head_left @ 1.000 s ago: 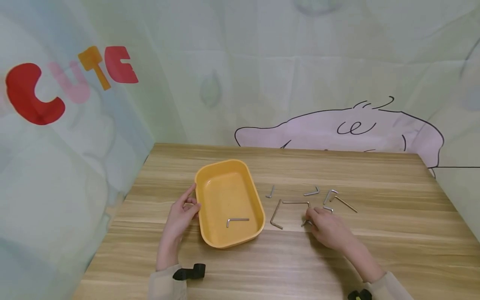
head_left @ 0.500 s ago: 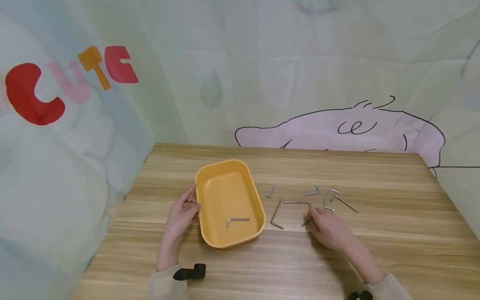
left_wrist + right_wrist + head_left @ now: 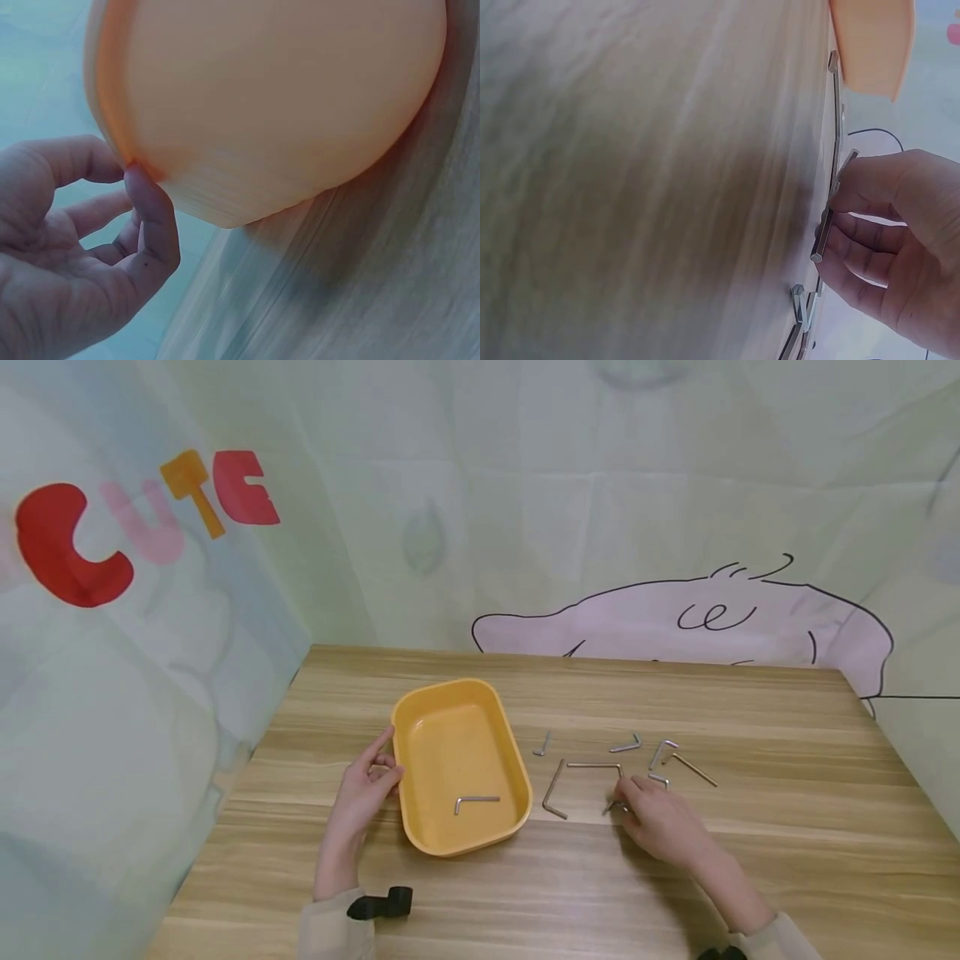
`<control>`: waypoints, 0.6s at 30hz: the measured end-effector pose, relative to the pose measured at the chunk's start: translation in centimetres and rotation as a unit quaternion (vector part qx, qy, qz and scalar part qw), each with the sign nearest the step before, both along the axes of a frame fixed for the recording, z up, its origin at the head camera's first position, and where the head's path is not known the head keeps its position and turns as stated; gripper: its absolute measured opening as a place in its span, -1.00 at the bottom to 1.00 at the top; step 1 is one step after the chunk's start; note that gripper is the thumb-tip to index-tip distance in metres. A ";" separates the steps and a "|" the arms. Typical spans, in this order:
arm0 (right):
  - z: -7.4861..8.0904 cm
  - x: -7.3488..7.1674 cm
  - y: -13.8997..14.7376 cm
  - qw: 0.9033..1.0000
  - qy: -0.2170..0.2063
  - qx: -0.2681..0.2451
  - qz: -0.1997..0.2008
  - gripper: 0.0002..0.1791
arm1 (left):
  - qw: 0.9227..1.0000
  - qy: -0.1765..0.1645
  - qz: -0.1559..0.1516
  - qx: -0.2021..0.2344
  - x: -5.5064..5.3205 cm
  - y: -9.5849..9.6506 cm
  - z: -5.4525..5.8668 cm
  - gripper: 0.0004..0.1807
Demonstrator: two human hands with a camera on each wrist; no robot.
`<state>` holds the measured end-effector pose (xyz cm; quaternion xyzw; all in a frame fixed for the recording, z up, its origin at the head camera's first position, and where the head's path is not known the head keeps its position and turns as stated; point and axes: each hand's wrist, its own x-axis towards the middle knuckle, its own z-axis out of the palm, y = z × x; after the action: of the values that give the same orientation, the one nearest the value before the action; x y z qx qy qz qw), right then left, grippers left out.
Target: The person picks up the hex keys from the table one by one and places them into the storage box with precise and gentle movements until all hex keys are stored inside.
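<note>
At the left edge of a yellow tray (image 3: 517, 814), my left hand (image 3: 363, 797) pinches the rim between thumb and finger; the left wrist view shows this hold on the tray's wall (image 3: 135, 161) closely. One silver hex key (image 3: 477, 798) lies inside the tray. To the right, my right hand (image 3: 663, 818) is low over the table, its fingers and thumb on a hex key (image 3: 823, 238), pinching it. Fingers hide part of that key. Just left of the hand lie two bronze-coloured hex keys, one lengthwise (image 3: 552, 789) and one crosswise (image 3: 592, 765).
More hex keys lie scattered on the wooden table (image 3: 480, 910): a small one (image 3: 546, 743) near the tray, a silver one (image 3: 626, 744) further back, and a bronze one (image 3: 693, 768) at right. A printed cloth (image 3: 525, 527) hangs behind the table's back edge.
</note>
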<state>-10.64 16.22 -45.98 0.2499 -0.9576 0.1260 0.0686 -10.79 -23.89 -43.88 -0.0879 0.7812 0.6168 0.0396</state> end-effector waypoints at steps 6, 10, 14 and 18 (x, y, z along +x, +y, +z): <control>0.0 -0.1 0.0 1.000 0.019 -0.010 0.020 -0.69 | 1.000 0.001 0.001 0.002 0.0 -0.1 0.0 -0.31; 0.0 -0.2 -0.2 0.999 0.020 -0.017 0.026 -0.70 | 1.000 0.000 0.001 0.004 -0.1 -0.1 -0.1 -0.31; 0.0 -0.2 -0.3 0.999 0.021 -0.022 0.027 -0.71 | 1.000 -0.002 0.000 0.003 0.0 -0.1 -0.2 -0.31; 0.1 -0.3 -0.4 0.999 0.021 -0.025 0.028 -0.69 | 1.000 -0.003 0.000 0.001 0.0 0.0 -0.1 -0.31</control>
<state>-10.90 15.78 -45.86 0.2772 -0.9452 0.1467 0.0910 -10.82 -23.92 -43.99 -0.0895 0.7802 0.6176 0.0418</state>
